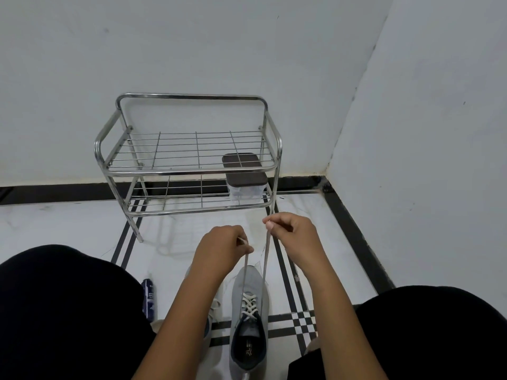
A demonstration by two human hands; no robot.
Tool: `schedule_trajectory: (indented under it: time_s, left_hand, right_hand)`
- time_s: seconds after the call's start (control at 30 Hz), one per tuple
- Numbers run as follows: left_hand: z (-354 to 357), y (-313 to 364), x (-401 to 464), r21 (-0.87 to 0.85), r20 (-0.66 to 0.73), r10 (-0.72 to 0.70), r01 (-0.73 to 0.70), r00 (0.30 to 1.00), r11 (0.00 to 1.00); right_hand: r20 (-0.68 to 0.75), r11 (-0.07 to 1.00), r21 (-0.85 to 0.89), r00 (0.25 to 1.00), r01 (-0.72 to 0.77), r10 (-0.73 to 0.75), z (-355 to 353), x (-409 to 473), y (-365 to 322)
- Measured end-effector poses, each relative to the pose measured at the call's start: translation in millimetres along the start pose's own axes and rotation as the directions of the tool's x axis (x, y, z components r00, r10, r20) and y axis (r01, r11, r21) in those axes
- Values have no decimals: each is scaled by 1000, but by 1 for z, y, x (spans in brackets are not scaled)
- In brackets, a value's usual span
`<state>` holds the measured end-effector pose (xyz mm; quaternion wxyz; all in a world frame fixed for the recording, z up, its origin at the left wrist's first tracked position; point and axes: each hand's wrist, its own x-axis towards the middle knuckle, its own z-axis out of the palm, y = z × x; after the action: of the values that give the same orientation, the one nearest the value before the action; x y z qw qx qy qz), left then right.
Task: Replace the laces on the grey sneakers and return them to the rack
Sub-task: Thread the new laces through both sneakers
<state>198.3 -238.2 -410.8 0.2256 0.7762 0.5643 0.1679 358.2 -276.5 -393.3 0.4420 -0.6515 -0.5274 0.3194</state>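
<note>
Sneaker [248,319] at bottom centre: light grey upper, navy lining, off-white lace [250,304] criss-crossed. Rack [189,152] mid-frame: shiny chrome wire grid. Box [245,185] on its lower shelf: translucent white, dark brown lid. Floor [68,226]: white marble-look tile, black stripe border, checker crossing lower right. Can [148,298] lower left: dark blue. Trousers [63,311]: black. Walls [192,50]: pale grey.

Bare forearms [192,311] — black trousers [55,311].
</note>
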Motion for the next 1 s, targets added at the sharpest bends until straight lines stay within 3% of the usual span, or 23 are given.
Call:
schedule_trajectory:
  time_s: [0.23,0.4,0.5,0.63,0.67,0.73,0.8,0.9,1.0]
  left_hand:
    - [6,1,-2,-453,-47,-107,74,993,888]
    - [9,-3,-1,-534,-56,-97,52,994,844]
    - [15,-10,-1,-531,-50,-95,54,994,846]
    - [34,-22,-3,-787,103,-314,270,944,555]
    - [41,-28,-5,-743,129,-360,331,924,582]
    - [66,-48,-9,-484,197,-371,420,907,768]
    - [98,-68,-18,-179,353,-358,438,865,881]
    - [144,-93,-39,96,490,-423,435,762,895]
    - [172,-106,-52,132,450,-490,487,747,863]
  right_hand:
    - [4,1000,12,1000,15,-15,1,-1,-2]
    - [30,1000,-15,999,26,-25,3,-1,-2]
    - [-27,998,-64,1000,-11,10,4,0,6]
    - [-246,969,21,938,-248,245,11,1,41]
    - [-308,943,-10,899,-332,313,14,0,55]
    - [-313,837,-201,843,-509,437,25,-6,92]
    - [-132,687,-429,793,-587,595,43,-16,129]
    - [124,572,-624,655,-532,745,74,-45,168]
    - [191,571,-668,631,-478,752,96,-63,191]
